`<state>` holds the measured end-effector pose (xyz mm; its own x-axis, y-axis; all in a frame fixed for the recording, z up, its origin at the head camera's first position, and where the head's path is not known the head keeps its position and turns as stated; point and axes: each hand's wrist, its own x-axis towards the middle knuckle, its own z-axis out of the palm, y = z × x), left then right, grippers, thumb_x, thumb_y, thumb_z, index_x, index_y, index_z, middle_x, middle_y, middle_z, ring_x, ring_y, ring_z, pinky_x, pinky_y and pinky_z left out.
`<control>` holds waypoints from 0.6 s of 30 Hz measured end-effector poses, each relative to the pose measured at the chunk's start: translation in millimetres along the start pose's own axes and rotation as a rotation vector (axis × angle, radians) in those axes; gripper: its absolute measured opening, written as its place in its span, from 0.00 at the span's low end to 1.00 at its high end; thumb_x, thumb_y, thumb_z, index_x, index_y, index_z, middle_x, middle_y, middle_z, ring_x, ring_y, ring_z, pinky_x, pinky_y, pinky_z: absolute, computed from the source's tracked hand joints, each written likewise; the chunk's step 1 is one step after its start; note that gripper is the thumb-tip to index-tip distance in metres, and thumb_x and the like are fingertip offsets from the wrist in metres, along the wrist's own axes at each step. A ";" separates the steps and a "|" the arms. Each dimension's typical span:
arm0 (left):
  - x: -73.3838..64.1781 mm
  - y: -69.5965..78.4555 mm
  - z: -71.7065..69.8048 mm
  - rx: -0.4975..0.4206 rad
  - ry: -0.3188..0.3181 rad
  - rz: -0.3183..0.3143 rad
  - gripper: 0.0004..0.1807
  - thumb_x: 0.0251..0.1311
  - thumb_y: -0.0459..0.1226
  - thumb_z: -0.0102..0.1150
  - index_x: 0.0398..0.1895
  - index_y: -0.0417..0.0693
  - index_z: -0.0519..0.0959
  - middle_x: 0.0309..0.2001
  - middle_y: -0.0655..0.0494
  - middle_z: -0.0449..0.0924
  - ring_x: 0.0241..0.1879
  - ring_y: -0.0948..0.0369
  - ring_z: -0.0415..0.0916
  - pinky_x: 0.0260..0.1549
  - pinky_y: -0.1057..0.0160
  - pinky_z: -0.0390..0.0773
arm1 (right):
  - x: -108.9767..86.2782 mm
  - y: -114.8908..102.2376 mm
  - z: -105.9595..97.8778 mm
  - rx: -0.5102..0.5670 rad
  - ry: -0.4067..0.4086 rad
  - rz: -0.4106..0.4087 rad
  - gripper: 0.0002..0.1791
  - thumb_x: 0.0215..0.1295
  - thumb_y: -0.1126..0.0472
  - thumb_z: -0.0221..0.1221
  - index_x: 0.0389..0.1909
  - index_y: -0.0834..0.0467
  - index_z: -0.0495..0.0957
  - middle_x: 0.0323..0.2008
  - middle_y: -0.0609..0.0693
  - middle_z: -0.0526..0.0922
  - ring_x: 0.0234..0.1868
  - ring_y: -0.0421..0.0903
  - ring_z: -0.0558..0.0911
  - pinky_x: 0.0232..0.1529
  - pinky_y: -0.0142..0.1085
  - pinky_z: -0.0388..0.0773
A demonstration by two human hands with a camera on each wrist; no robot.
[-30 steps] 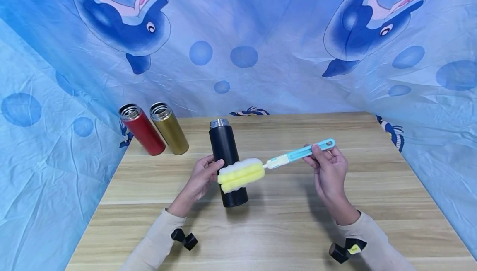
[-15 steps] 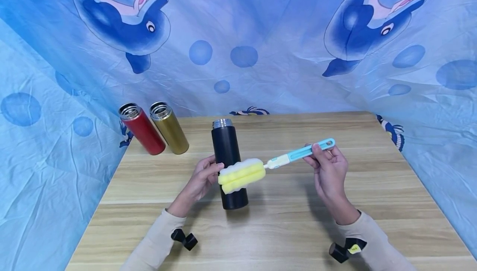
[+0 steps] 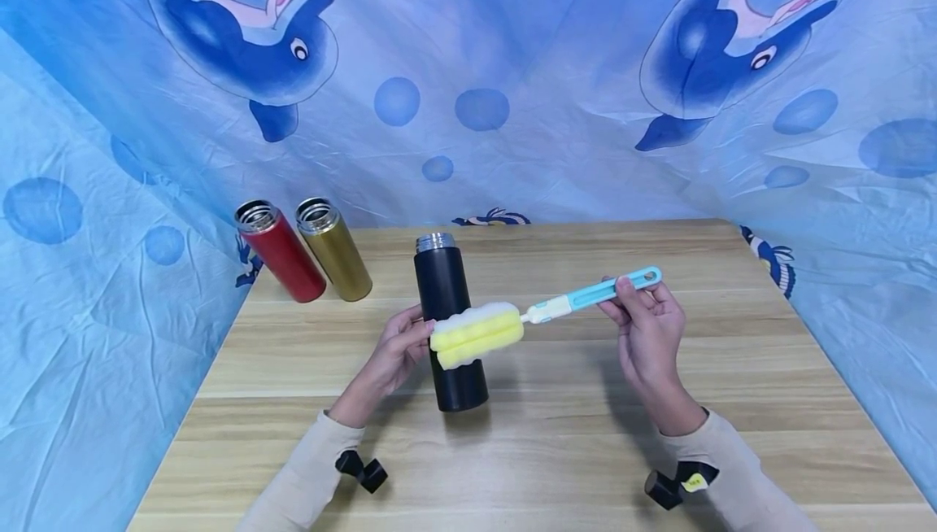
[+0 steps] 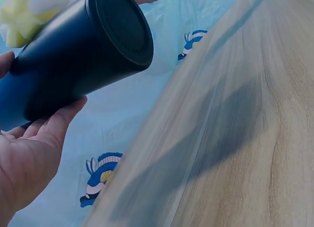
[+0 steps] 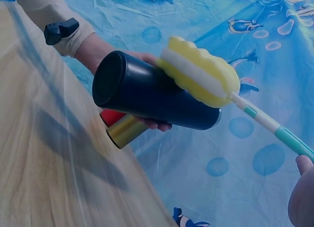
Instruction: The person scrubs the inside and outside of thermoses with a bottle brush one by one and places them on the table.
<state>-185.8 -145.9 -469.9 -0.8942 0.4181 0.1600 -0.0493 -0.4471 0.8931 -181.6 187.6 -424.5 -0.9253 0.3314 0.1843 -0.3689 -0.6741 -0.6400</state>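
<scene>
My left hand grips a black thermos bottle around its side, thumb in front. The bottle is lidless, its bare metal neck pointing away from me, and its base shows in the left wrist view, held above the table. In my right hand is a sponge bottle brush, pinched by its turquoise handle between thumb and fingers. The brush's yellow and white sponge head lies across the bottle's side, hiding part of it and the left thumb tip. The right wrist view shows the sponge along the bottle wall.
A red bottle and a gold bottle, both lidless, stand side by side at the table's back left. The wooden table ends at a blue dolphin-print curtain behind and on both sides.
The black bottle has swung slightly, its neck going right and its base a little nearer me. The brush has risen slightly along the bottle. Both hands keep their holds.
</scene>
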 end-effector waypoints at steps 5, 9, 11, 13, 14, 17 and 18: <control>0.3 -1.1 -0.1 -0.007 -0.028 0.014 0.16 0.70 0.29 0.47 0.59 0.36 0.69 0.42 0.54 0.86 0.39 0.64 0.85 0.40 0.68 0.85 | 1.8 -0.4 1.6 0.021 -0.008 -0.004 0.07 0.66 0.78 0.61 0.40 0.72 0.73 0.30 0.63 0.88 0.30 0.50 0.90 0.32 0.34 0.85; -0.3 0.0 0.4 -0.011 -0.032 0.020 0.17 0.67 0.27 0.45 0.58 0.36 0.69 0.42 0.55 0.85 0.39 0.65 0.84 0.40 0.68 0.85 | 3.1 -0.5 2.1 0.022 -0.032 -0.017 0.07 0.66 0.77 0.60 0.41 0.74 0.73 0.30 0.63 0.88 0.30 0.50 0.90 0.33 0.34 0.86; -0.7 0.7 0.5 -0.014 -0.033 0.021 0.17 0.67 0.27 0.46 0.58 0.35 0.69 0.43 0.54 0.85 0.40 0.64 0.85 0.41 0.68 0.85 | 3.8 -0.5 2.3 0.019 -0.042 -0.025 0.07 0.66 0.77 0.60 0.41 0.74 0.73 0.31 0.63 0.88 0.31 0.50 0.90 0.34 0.34 0.86; -0.8 1.1 0.2 -0.018 -0.033 0.019 0.17 0.67 0.27 0.48 0.58 0.35 0.69 0.43 0.53 0.85 0.41 0.64 0.85 0.42 0.67 0.85 | 4.8 -0.5 2.4 0.021 -0.045 -0.033 0.07 0.67 0.77 0.60 0.41 0.75 0.72 0.31 0.64 0.88 0.31 0.50 0.90 0.34 0.34 0.86; -0.7 1.2 0.0 -0.017 -0.032 0.018 0.18 0.67 0.27 0.49 0.59 0.35 0.69 0.44 0.53 0.86 0.42 0.63 0.85 0.42 0.66 0.85 | 5.5 -0.5 2.6 0.022 -0.043 -0.037 0.07 0.67 0.78 0.60 0.41 0.75 0.72 0.31 0.64 0.87 0.31 0.50 0.90 0.34 0.34 0.86; -0.6 1.0 -0.8 -0.007 -0.027 0.009 0.19 0.66 0.27 0.51 0.60 0.35 0.69 0.46 0.52 0.86 0.44 0.62 0.85 0.44 0.65 0.85 | 8.2 -0.6 3.3 0.034 -0.036 -0.049 0.06 0.67 0.78 0.59 0.41 0.75 0.72 0.31 0.64 0.87 0.30 0.50 0.90 0.34 0.34 0.85; -0.7 0.8 -1.1 -0.002 -0.025 0.007 0.20 0.66 0.27 0.51 0.61 0.35 0.69 0.47 0.52 0.86 0.45 0.62 0.85 0.45 0.65 0.85 | 9.3 -0.7 3.7 0.038 -0.034 -0.053 0.06 0.67 0.78 0.59 0.42 0.75 0.72 0.31 0.64 0.87 0.30 0.50 0.90 0.34 0.34 0.85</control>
<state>-185.7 -147.4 -469.8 -0.8829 0.4351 0.1766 -0.0443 -0.4516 0.8911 -190.2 188.7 -419.6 -0.9065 0.3454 0.2428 -0.4201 -0.6810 -0.5997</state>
